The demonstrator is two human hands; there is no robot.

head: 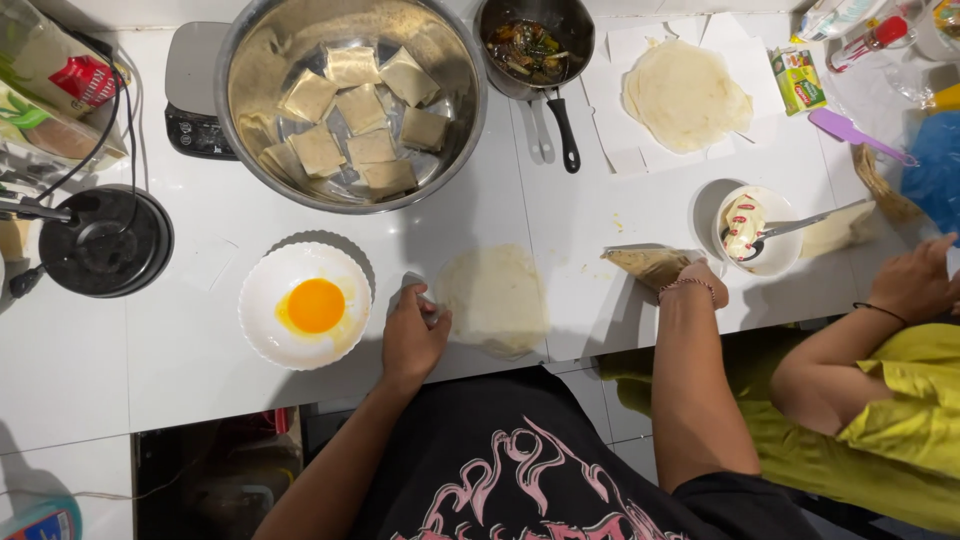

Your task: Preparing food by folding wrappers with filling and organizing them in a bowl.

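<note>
Plainly, label by label:

Wrapper: thin round pastry sheet (493, 298), pale, lying flat on the white counter (150, 370) near its front edge, between the two hands.

Left hand: left hand (413, 335) resting at the sheet's left rim, fingers curled together over a small pale object (too hidden to name); touching or just beside the sheet, cannot tell which.

Right hand: right hand (700, 283) closed on a folded pastry piece (650, 264), well to the right of the flat sheet, beaded bracelet at the wrist.

Handling, judged: very light, limp, likely to tear or crease; probably slightly tacky against the counter. Best taken at the rim with flat fingertips, or lifted with both hands under opposite edges, not pinched at the middle.

Egg dish: white scalloped bowl (304, 305) with a yolk, just left of the left hand; liquid, easy to spill if nudged.

Behind: large steel bowl (350, 100) holding folded square parcels; small dark pan (533, 45) of cooked filling; stack of round sheets (686, 95) on paper.

Right side: small white bowl (757, 230) with a spoon; another person's hand (915, 285) in yellow clothing, at the counter's right edge, apart from the sheet.

Left side: black round appliance (105, 240) with a cord.
</note>
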